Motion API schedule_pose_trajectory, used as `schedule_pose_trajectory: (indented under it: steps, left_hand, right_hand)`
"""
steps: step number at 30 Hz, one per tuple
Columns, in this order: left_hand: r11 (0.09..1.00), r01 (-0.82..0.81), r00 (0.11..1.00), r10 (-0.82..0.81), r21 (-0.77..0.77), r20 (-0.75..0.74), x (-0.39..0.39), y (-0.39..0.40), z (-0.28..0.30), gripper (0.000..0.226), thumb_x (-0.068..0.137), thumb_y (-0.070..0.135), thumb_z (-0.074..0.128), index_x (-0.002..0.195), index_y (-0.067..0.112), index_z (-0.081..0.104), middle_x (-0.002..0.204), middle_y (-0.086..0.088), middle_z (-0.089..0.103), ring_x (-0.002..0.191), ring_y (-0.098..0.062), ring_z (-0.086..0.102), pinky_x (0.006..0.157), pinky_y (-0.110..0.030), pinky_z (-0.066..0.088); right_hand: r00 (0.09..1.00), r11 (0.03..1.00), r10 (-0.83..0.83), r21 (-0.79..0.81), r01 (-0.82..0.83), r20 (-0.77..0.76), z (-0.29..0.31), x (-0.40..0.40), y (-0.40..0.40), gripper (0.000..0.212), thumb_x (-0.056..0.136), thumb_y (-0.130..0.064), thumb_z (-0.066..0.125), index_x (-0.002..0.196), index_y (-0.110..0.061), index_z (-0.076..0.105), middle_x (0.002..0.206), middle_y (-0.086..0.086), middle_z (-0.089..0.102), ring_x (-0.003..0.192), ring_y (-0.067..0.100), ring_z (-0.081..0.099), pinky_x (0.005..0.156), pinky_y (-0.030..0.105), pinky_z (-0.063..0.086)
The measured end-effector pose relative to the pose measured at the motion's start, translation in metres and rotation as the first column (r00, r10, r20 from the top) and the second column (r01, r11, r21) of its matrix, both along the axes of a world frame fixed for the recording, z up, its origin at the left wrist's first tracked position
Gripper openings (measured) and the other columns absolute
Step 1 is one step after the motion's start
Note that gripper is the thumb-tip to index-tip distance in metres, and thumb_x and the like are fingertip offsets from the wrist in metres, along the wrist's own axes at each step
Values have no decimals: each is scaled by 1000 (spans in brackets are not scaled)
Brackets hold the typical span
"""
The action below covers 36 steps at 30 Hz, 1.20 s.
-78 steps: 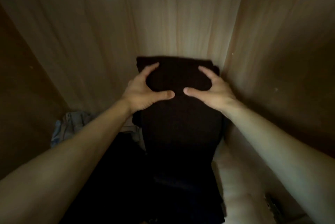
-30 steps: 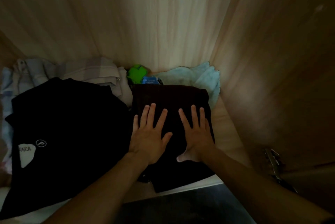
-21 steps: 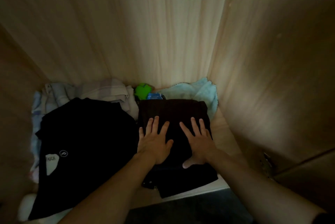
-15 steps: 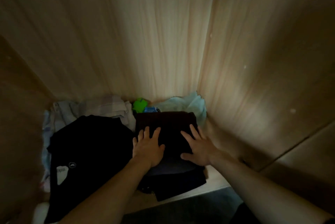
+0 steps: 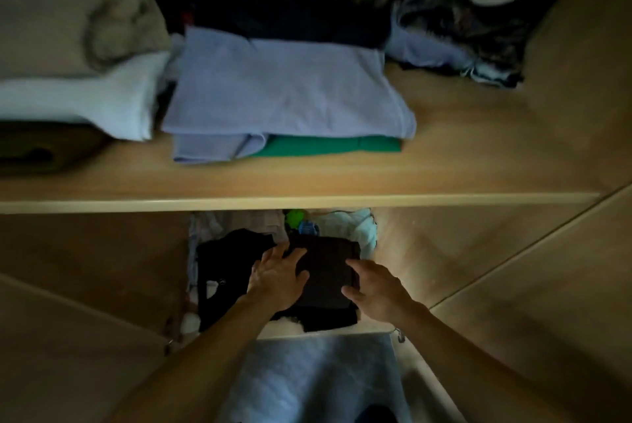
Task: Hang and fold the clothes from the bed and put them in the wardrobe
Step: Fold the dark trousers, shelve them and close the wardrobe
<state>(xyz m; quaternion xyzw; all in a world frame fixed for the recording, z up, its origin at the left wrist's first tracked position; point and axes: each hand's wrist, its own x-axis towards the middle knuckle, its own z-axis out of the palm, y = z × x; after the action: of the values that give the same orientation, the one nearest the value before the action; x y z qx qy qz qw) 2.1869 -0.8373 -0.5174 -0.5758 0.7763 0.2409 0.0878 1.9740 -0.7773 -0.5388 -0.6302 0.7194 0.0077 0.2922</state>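
Lying folded on the lower wardrobe shelf [image 5: 328,329], toward its right side: a dark brown garment [image 5: 325,272], ribbed-looking, squared into a compact rectangle atop darker cloth that pokes out at 6 o'clock. Resting on its left edge, the left hand [image 5: 278,277], fingers [image 5: 273,253] apart and fairly straight, partly over the neighbouring black T-shirt [image 5: 225,272]. Touching its right edge, the right hand [image 5: 374,289], fingers slightly spread and gently bent; whether gripping the cloth or just laid against it, cannot tell. At 9 o'clock of the brown piece, that black T-shirt with a small white print. At 12 o'clock, behind it, a green item [image 5: 294,216], something blue [image 5: 307,227], and pale blue cloth [image 5: 355,224]. Above, a light wooden upper shelf [image 5: 307,183] carrying a folded lavender garment [image 5: 284,87] over a green one [image 5: 328,145], pale and beige folded pieces [image 5: 68,46] at 9 o'clock, dark clothes [image 5: 290,5] further back. Dim lighting throughout; wooden wardrobe sides at 3 and 9 o'clock, blurred bluish floor [image 5: 318,378] at 6 o'clock.
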Motion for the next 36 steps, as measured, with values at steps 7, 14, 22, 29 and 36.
schedule_pose_trajectory:
  steps: [7,14,22,29,36]
  left_hand:
    - [991,-126,992,127,40,-10,35,69,111,57,98,51,45,151,38,30,162,-2,20,146,-29,23,116,-47,30]
    - [995,-102,994,103,17,-41,51,112,176,56,97,51,47,149,36,34,160,-2,25,144,-28,27,112,-46,33]
    - [997,48,995,-53,-65,-80,108,149,219,56,97,53,46,149,35,33,159,-2,26,144,-28,26,113,-47,32]
    - [994,109,977,-108,-1,-182,117,205,237,73,92,59,54,154,35,25,156,-4,30,142,-30,28,115,-42,31]
    - [981,174,969,-186,-82,-164,97,264,269,70,89,66,50,151,41,28,159,1,26,145,-27,24,116,-46,29]
  right_hand:
    - [991,999,-36,32,33,126,104,10,51,66,91,-54,54,148,-33,31,152,-4,37,138,19,37,110,42,37]
    - [992,998,-69,3,69,102,180,22,104,65,90,-55,53,148,-32,32,152,-3,37,137,20,38,110,42,36]
    - [997,992,-74,-103,76,25,247,67,179,61,95,-48,51,150,-29,32,154,-4,35,140,19,31,113,39,33]
    - [991,970,-96,-214,114,93,275,104,233,58,94,-45,54,147,-29,38,150,-6,41,137,13,38,112,32,34]
    - [1000,955,-28,-296,24,-7,308,96,290,63,92,-49,50,149,-33,31,153,-5,38,138,19,35,109,42,37]
